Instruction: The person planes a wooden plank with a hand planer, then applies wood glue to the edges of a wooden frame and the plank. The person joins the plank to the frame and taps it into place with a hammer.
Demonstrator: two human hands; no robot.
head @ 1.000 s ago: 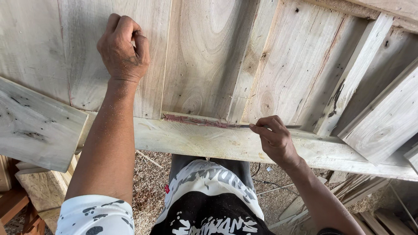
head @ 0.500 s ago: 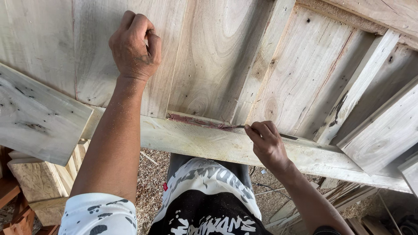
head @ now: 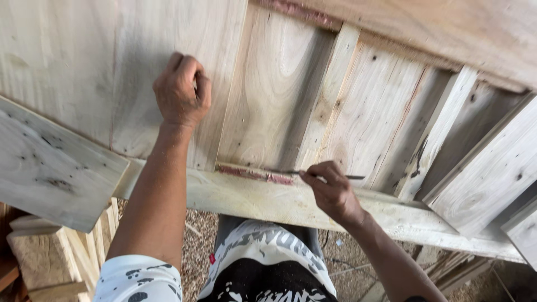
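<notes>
A pale wooden panel frame (head: 279, 84) lies in front of me, made of boards and slats. My left hand (head: 182, 92) is curled into a fist and presses down on a flat board at its upper left. My right hand (head: 333, 190) grips a thin dark blade tool (head: 291, 171), its tip lying in the groove along the frame's near rail (head: 251, 198). Reddish filler (head: 251, 173) fills that groove just left of the tool tip.
A loose plank (head: 47, 165) overlaps the frame's left corner. Stacked timber blocks (head: 50, 257) stand at lower left. Sawdust-covered ground (head: 196, 246) shows below the frame, and diagonal boards (head: 486, 168) cover the right side.
The view shifted, so the frame now sits lower and further right. My right hand has slid the tool along the groove; my left fist stays pressed on the board.
</notes>
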